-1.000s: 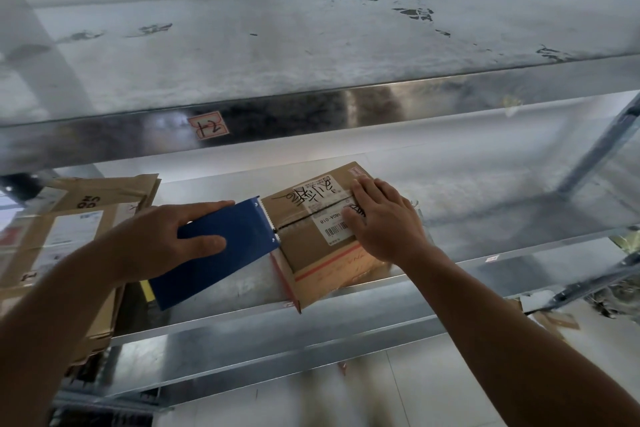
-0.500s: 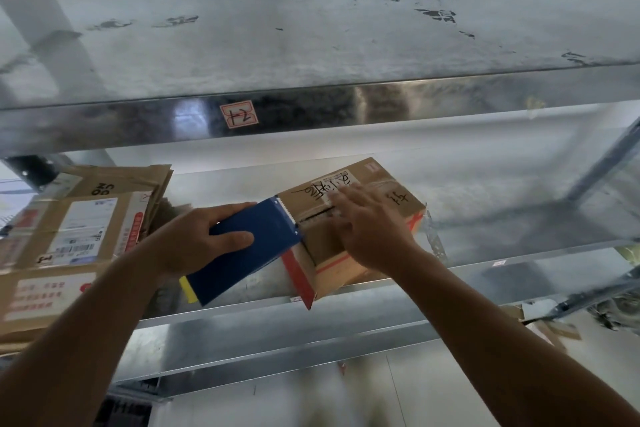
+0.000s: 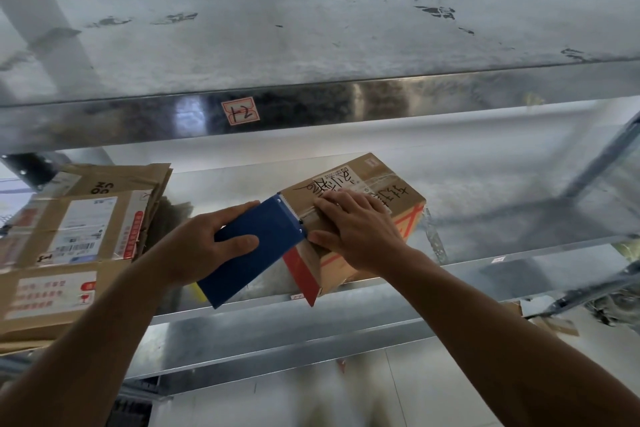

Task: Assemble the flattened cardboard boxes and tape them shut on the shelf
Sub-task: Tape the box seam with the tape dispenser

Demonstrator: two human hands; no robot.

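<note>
- The left grip curls round a smooth, blue, slab-shaped tape dispenser, whose serrated edge meets the box top.
- The right grip lies flat, fingers straight, on the brown cardboard box on the dull metal shelf.
- Flattened boxes are stacked on the left.

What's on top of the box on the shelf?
The right hand lies on the box, pressing clear tape; a scribbled white label shows beyond. The blue tape dispenser meets its near edge. The seam under the hand is hidden.
</note>
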